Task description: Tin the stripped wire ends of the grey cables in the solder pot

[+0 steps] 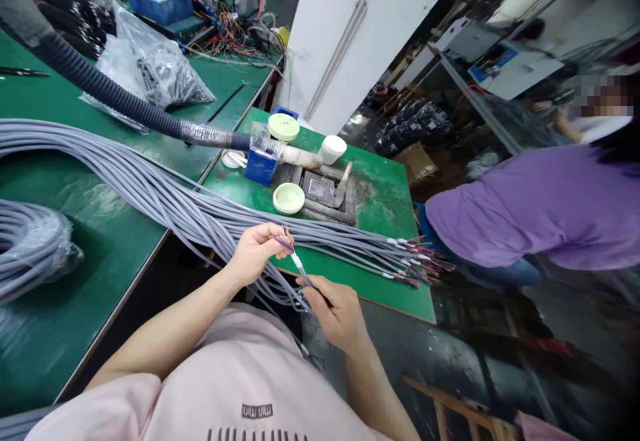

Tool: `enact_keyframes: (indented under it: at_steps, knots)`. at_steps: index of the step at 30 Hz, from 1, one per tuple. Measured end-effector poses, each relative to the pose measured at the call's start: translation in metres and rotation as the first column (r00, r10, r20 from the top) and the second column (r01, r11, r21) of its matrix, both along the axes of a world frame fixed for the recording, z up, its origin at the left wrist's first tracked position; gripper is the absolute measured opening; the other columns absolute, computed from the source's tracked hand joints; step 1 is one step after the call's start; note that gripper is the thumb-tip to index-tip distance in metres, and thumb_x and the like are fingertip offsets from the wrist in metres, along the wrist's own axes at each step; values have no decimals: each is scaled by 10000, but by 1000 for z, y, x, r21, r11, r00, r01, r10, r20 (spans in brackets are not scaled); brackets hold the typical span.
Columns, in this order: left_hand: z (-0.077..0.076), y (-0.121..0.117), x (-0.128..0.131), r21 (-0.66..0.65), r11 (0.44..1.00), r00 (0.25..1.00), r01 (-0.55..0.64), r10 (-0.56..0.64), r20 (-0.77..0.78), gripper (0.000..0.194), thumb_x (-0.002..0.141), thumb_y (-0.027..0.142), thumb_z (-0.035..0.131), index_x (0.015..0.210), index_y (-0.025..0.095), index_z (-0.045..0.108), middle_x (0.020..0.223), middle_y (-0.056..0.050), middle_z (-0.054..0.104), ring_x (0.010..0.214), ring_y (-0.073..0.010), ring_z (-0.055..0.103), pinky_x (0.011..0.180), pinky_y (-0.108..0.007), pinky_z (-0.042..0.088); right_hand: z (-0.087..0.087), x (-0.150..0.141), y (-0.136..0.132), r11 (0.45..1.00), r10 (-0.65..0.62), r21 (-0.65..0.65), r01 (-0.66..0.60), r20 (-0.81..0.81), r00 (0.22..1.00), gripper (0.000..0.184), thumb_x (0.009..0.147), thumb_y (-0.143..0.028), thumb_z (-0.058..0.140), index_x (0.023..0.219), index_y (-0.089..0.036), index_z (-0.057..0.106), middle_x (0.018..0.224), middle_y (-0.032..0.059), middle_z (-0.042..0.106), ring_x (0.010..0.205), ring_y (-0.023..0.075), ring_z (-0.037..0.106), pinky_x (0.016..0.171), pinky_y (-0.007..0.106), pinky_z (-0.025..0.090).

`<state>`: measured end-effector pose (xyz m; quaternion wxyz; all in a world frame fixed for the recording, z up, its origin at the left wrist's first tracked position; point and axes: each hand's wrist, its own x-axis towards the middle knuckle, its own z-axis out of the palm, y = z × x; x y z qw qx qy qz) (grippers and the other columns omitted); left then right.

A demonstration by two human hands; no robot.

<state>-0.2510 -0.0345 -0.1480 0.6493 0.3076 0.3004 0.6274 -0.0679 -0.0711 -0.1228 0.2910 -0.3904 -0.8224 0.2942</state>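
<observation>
Pinching those coloured wires (285,245) hard, isn't that left hand (255,252)?

Yes, finger and thumb are clamped, probably because such thin strands would slip from a looser hold. The right hand (337,314) sits just beside it, closed on a slim white-and-dark piece (300,271), too small to identify.

And the grey cables (200,214)?

They run as a long bundle across the green desk (380,187), with their stripped ends (415,261) fanned out near its front edge, perhaps to keep the coloured cores from tangling.

What's farther along the desk?

Beyond the cables lie a metal tray (320,191), a pale lid (289,198) and a blue box (261,165), all within easy reach.
</observation>
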Motion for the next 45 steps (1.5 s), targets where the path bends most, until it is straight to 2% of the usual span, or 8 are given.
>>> enact_keyframes:
  at_steps: [8, 15, 31, 36, 38, 40, 42, 45]
  knots:
    - [1, -10, 20, -22, 1000, 999, -6, 6, -37, 290, 621, 361, 838, 698, 143, 663, 677, -22, 703, 618, -120, 637, 589, -217, 493, 18, 5, 15, 984, -62, -167, 62, 3, 998, 380, 929, -265, 467, 1291, -209, 567, 989, 58, 715, 775, 150, 672, 705, 262, 542]
    - [-2, -15, 42, -90, 996, 996, 19, -11, 83, 330, 602, 395, 855, 710, 139, 676, 629, 6, 674, 555, -86, 584, 576, -211, 485, 18, -14, 35, 970, -236, -100, 219, -202, 951, 208, 847, -306, 623, 1002, -229, 739, 939, 38, 755, 828, 192, 699, 754, 307, 560]
    - [-3, -2, 34, -92, 984, 986, -155, 159, 43, 352, 596, 416, 841, 650, 149, 620, 604, 5, 670, 580, -94, 589, 597, -216, 461, 27, -30, 64, 986, -165, -74, 152, -228, 960, 145, 826, -270, 620, 718, -186, 668, 660, -13, 612, 562, 106, 528, 520, 229, 398]
    - [-13, 4, 22, -13, 993, 968, -115, 109, -225, 289, 718, 424, 739, 705, 157, 629, 662, -17, 674, 604, -112, 566, 608, -249, 441, 28, -38, 94, 979, -193, 48, 197, -84, 978, 181, 807, -280, 605, 662, -179, 641, 626, -13, 587, 563, 109, 490, 548, 238, 373]
    - [-16, 4, 7, 170, 980, 841, -103, 177, -512, 223, 784, 377, 686, 721, 167, 643, 709, -27, 684, 672, -138, 572, 672, -285, 445, 28, -41, 114, 973, -208, 108, 205, 16, 978, 201, 801, -278, 591, 632, -174, 625, 615, -8, 581, 564, 112, 479, 560, 245, 359]
    - [-20, 5, -8, 356, 932, 579, -61, 324, -748, 166, 840, 331, 637, 777, 179, 664, 794, -39, 703, 790, -175, 581, 765, -331, 431, 25, -44, 135, 970, -216, 148, 194, 153, 964, 216, 792, -273, 581, 604, -172, 617, 607, 1, 587, 579, 122, 487, 572, 251, 345]
    - [-24, 5, -18, 453, 891, 312, -1, 431, -847, 153, 880, 316, 594, 862, 184, 670, 896, -51, 715, 890, -206, 578, 816, -365, 404, 21, -50, 155, 969, -227, 170, 180, 318, 921, 218, 791, -271, 578, 605, -172, 635, 621, 14, 617, 604, 137, 510, 580, 259, 332]
    - [-31, 4, -22, 497, 863, 94, 88, 490, -867, 185, 910, 330, 555, 939, 178, 657, 971, -58, 712, 941, -217, 579, 834, -385, 389, 12, -61, 176, 967, -247, 191, 168, 537, 807, 217, 813, -294, 577, 674, -177, 696, 713, 41, 691, 677, 169, 572, 601, 271, 331]
